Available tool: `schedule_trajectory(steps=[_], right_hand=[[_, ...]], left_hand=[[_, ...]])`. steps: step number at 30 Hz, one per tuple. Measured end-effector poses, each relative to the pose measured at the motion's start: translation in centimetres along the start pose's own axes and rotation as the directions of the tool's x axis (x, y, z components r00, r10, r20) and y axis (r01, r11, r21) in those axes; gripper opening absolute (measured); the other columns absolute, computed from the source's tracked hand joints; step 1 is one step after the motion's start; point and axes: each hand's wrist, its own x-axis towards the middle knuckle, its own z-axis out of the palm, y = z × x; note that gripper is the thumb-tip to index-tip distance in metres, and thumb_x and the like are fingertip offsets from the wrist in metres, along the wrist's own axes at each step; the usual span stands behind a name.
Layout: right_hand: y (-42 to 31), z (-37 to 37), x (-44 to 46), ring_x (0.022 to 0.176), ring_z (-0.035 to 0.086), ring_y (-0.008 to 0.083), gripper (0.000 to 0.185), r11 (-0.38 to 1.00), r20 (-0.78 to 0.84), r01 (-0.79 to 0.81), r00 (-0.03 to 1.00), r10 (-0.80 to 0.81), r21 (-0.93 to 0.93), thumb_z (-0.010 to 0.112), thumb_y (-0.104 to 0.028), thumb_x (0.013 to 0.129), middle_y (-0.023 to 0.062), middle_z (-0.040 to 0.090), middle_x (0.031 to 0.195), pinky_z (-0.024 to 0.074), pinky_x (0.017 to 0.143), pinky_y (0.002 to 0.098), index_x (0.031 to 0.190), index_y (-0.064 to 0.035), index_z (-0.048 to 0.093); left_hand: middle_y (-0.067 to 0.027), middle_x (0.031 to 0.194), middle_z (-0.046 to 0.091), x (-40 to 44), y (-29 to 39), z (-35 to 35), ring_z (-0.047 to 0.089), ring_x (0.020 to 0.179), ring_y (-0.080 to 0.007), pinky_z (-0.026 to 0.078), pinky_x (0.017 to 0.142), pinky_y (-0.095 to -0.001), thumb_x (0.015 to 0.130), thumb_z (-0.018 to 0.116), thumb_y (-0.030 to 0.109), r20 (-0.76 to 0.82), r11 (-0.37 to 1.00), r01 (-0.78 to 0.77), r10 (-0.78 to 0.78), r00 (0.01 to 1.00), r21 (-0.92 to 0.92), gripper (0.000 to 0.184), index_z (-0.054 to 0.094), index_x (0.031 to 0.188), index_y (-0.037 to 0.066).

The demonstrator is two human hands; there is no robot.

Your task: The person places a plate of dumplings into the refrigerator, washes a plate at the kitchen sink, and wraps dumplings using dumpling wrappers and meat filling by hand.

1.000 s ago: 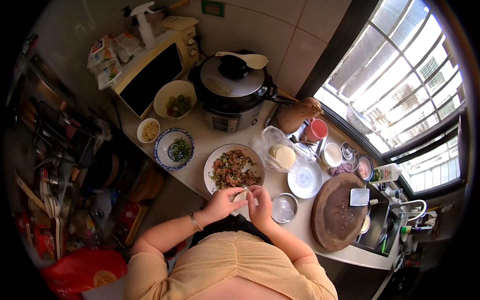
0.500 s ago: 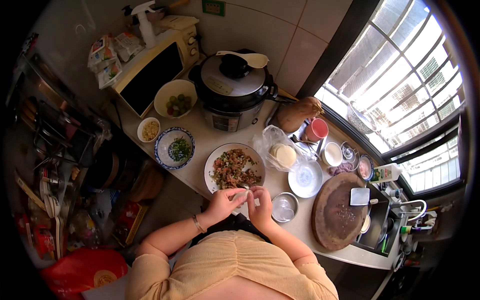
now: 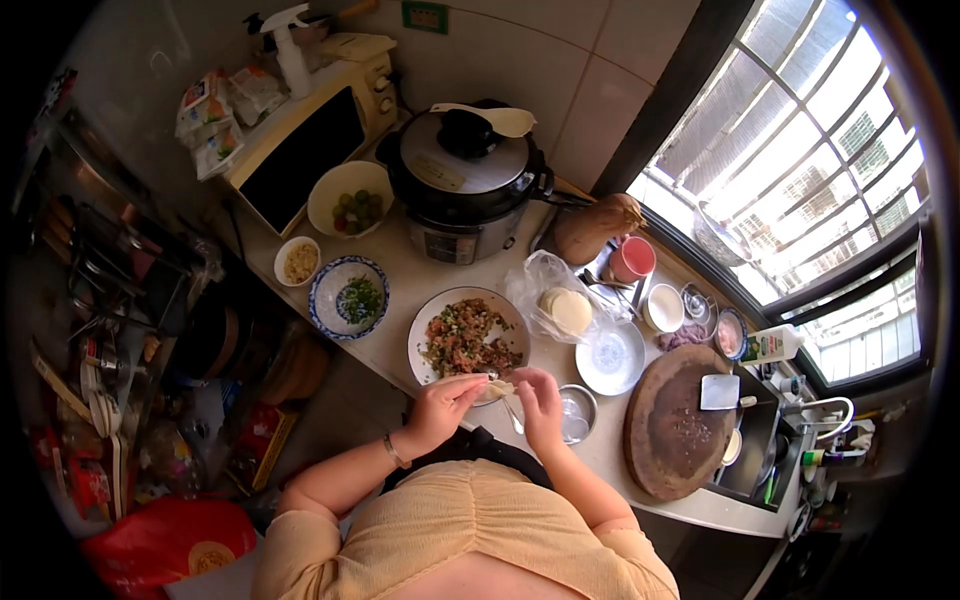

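Between my hands, just below the bowl of chopped filling (image 3: 470, 338), is a small pale folded wrapper (image 3: 496, 390). The fingers of my left hand (image 3: 447, 402) are pinched on it from the left. My right hand (image 3: 540, 400) is at its right side, fingers bent, and whether they press on it is too small to tell. A metal spoon (image 3: 514, 415) shows below the wrapper, between my hands. To the right of my right hand stands a small metal bowl (image 3: 577, 413). Round wrappers (image 3: 567, 311) lie in a clear plastic bag beside the filling bowl.
A white plate (image 3: 610, 360) and a round chopping board (image 3: 665, 440) with a scraper are on the right. Behind stand a pressure cooker (image 3: 460, 180), a microwave (image 3: 310, 150) and a squash (image 3: 590, 235). Bowls with herbs (image 3: 325, 310), garlic (image 3: 283, 270) and fruit (image 3: 325, 190) stand left.
My right hand has shifted slightly right, opening a gap from my left hand. The spoon's handle now shows between them.
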Motion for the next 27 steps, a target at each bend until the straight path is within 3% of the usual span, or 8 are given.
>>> schedule_trajectory(steps=[3,4,10,13,16,22,25,27], right_hand=[[0.0,-1.1,0.7,0.088,0.054,0.0145,0.016,0.841,0.166,-0.452,0.892,0.421,0.297,0.053,-0.011,0.087,0.0075,0.054,0.102,0.0466,0.077,0.0279,0.095,0.0018,0.055],[-0.4,-1.1,0.8,0.088,0.054,0.014,0.016,0.794,0.216,-0.505,0.863,0.457,0.339,0.054,-0.012,0.085,0.0061,0.055,0.101,0.0479,0.075,0.0281,0.094,0.0012,0.057],[-0.8,-0.8,1.3,0.087,0.054,0.0128,0.013,0.72,0.287,-0.524,0.851,0.439,0.455,0.056,-0.011,0.085,0.004,0.058,0.095,0.0426,0.078,0.0262,0.091,-0.0009,0.059],[-1.4,0.0,1.2,0.089,0.052,0.012,0.01,0.728,0.284,-0.477,0.878,0.384,0.492,0.057,-0.01,0.084,0.0032,0.057,0.096,0.0395,0.08,0.026,0.088,-0.0014,0.06],[-1.2,0.7,0.9,0.093,0.051,0.0126,0.01,0.843,0.219,-0.338,0.938,0.267,0.419,0.059,-0.009,0.083,0.004,0.054,0.102,0.0384,0.083,0.0273,0.087,-0.0008,0.061],[-3.0,2.2,-0.3,0.103,0.049,0.018,0.018,0.947,0.157,-0.088,0.987,0.04,0.31,0.063,-0.004,0.079,0.0086,0.048,0.112,0.0399,0.087,0.0292,0.096,0.0028,0.06],[-2.4,2.6,-0.5,0.105,0.049,0.0197,0.025,0.983,0.117,0.18,0.976,-0.182,0.027,0.065,-0.001,0.076,0.0103,0.049,0.112,0.0414,0.086,0.029,0.1,0.0021,0.06],[-1.9,2.9,-0.5,0.099,0.052,0.0189,0.024,0.978,0.037,0.207,0.978,-0.206,-0.036,0.066,-0.001,0.075,0.0106,0.051,0.111,0.0438,0.082,0.0278,0.099,0.0011,0.061]], left_hand=[[-0.0131,0.094,0.065,0.3,0.2,-0.2,0.064,0.083,-0.0207,0.051,0.071,-0.0281,0.081,0.06,0.004,0.004,0.991,-0.118,0.118,0.993,0.056,0.016,0.063,0.096,0.001],[-0.0132,0.094,0.065,0.3,0.2,-0.2,0.064,0.083,-0.0215,0.051,0.072,-0.0282,0.08,0.06,0.004,0.009,0.99,-0.127,0.127,0.992,0.061,0.016,0.063,0.096,0.001],[-0.013,0.097,0.064,0.2,0.1,-0.4,0.063,0.086,-0.0235,0.051,0.073,-0.0291,0.08,0.06,0.003,0.037,0.98,-0.163,0.16,0.986,0.113,0.017,0.063,0.097,0.002],[-0.0127,0.099,0.063,0.2,0.6,-0.5,0.063,0.088,-0.0237,0.051,0.074,-0.0292,0.079,0.06,0.002,0.059,0.969,-0.182,0.175,0.983,0.165,0.018,0.063,0.097,0.002],[-0.0128,0.1,0.063,0.2,0.9,-0.4,0.062,0.088,-0.0234,0.051,0.074,-0.029,0.079,0.061,0.002,0.05,0.971,-0.174,0.168,0.984,0.165,0.019,0.063,0.097,0.002],[-0.015,0.1,0.062,0.5,1.3,-0.2,0.062,0.086,-0.024,0.051,0.072,-0.0288,0.078,0.061,-0.001,-0.042,0.977,-0.156,0.163,0.986,0.144,0.018,0.062,0.096,-0.001],[-0.0148,0.098,0.061,0.6,1.6,-0.1,0.062,0.083,-0.0238,0.051,0.069,-0.0286,0.077,0.061,-0.002,-0.067,0.972,-0.172,0.184,0.981,0.157,0.018,0.061,0.095,-0.002],[-0.0138,0.096,0.06,0.7,1.9,0.2,0.061,0.081,-0.023,0.051,0.067,-0.0284,0.077,0.061,-0.002,-0.072,0.968,-0.18,0.195,0.978,0.178,0.017,0.061,0.095,-0.003]])
